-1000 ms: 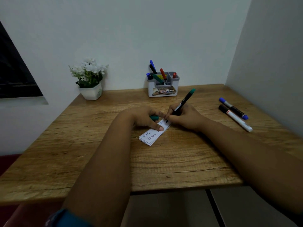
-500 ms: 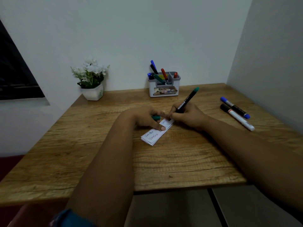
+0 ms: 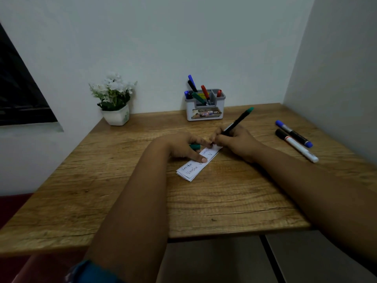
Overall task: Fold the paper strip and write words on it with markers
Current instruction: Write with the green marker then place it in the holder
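Fingers [image 3: 219, 137] of right hand [image 3: 234, 139] clenched around green marker [image 3: 237, 121]; left hand [image 3: 183, 146] pinning folded paper strip [image 3: 193, 169], gripping green cap [image 3: 194, 147].

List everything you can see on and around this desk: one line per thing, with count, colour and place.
desk: one, brown wood, set in a corner between white walls
paper strip: one, white, folded, handwriting on it, desk centre
green marker: one, black body with green end, in the right hand, tip at the strip
green cap: one, green, tucked under the left hand
loose markers: two, one blue-capped, one white with black cap, desk right side
marker holder: one, grey-white, at back wall, holding blue, green, red markers
flower pot: one, white with white flowers, back left
window: one, dark, far left
left hand: pressing the strip down
right hand: gripping the marker
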